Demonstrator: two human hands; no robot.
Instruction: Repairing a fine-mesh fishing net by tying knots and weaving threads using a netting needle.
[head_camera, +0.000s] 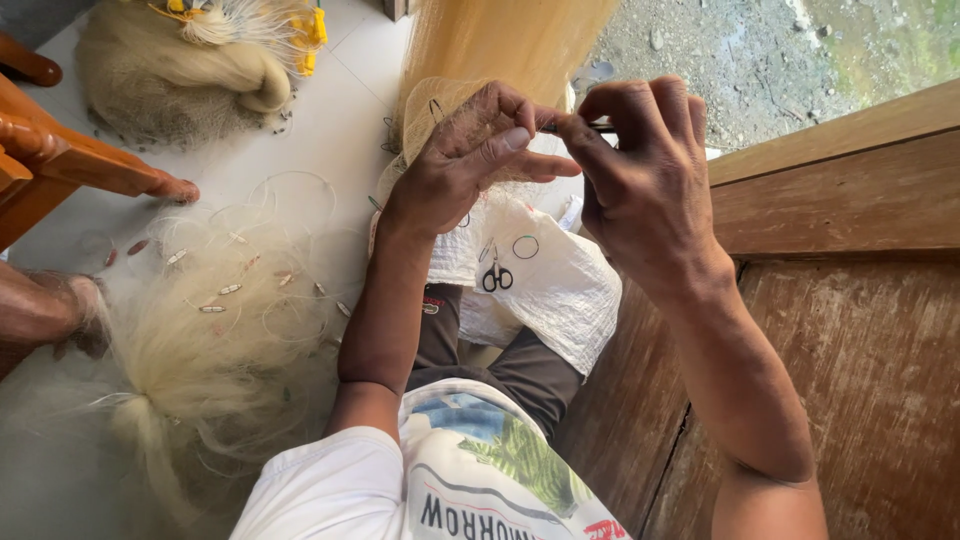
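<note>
Netting (500, 45) of fine yellowish mesh hangs stretched at the far centre of the scene, and both hands meet at its lower edge; the left hand (470, 165) is closed, thumb and forefinger pinched on the mesh or a strand of it, though which I cannot tell; the right hand (640, 170) is closed too, its fingertips nipped around a thin dark tool (600, 126), only a sliver of which shows past the knuckles. By the look of it the work is somewhere in the middle; the point being worked sits at the net's edge, one stitch or knot in hand, and no finished seam can be made out.

Just below the hands a white woven sack (560, 290) lies over the lap, with small scissors (497, 275) and a thin ring (525, 246) resting on it, both untouched; to the near left a heap of pale net (215, 350) with small weights and line loops lies on the tiled floor (340, 120); far left sits another bundle (180, 70) with yellow floats; a wooden wall (850, 300) rises on the right.
</note>
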